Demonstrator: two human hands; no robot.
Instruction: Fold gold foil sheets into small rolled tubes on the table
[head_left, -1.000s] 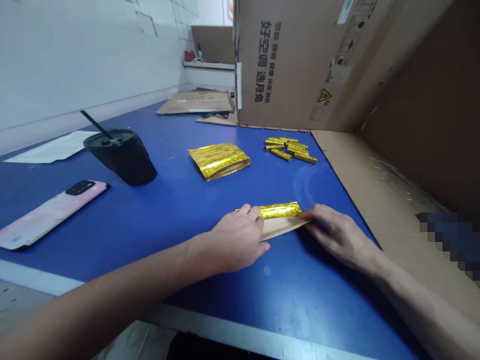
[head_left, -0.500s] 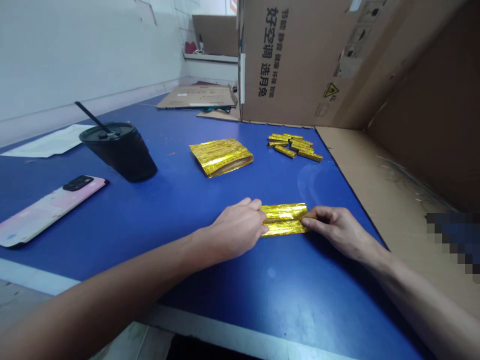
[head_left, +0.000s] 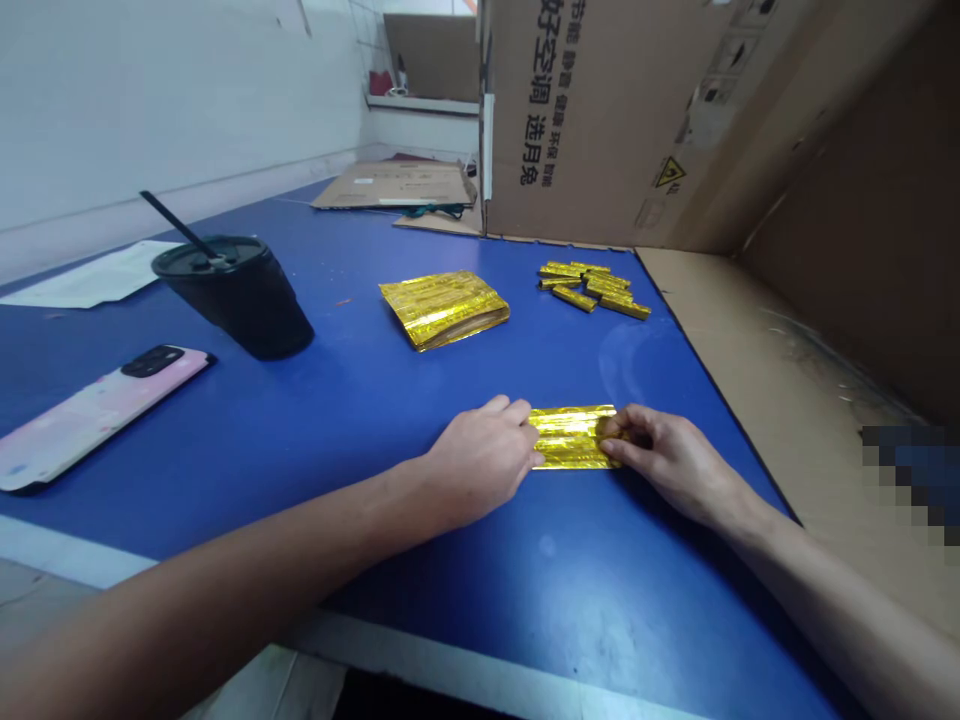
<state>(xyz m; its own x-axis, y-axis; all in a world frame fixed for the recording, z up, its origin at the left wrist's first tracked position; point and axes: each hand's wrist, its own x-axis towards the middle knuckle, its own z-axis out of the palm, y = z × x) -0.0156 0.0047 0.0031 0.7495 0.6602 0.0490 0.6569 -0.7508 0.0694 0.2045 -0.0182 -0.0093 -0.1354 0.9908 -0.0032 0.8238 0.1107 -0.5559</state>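
A sheet of shiny gold foil paper [head_left: 570, 436] lies on the blue table between my two hands, with fold lines running along its length. My left hand [head_left: 486, 455] is closed over its left end, fingers curled and knuckles up, hiding that end. At the right end my right hand [head_left: 660, 450] pinches the paper between thumb and fingers. Beyond them sits a stack of gold foil sheets [head_left: 446, 310]. Several narrow gold foil rolls [head_left: 596, 285] lie in a loose pile farther right.
On the left are a black cup with a straw [head_left: 236, 300], a pink phone [head_left: 105, 410] and white paper [head_left: 90, 275]. A large cardboard box [head_left: 600, 120] stands at the back right, its flap [head_left: 720, 350] along the table's right side. Flat cardboard [head_left: 397, 187] lies behind.
The ridge along the middle of the foil sheet looks flatter, and my right fingers now reach a little farther over its end. My left hand keeps its grip. The view has shifted slightly.
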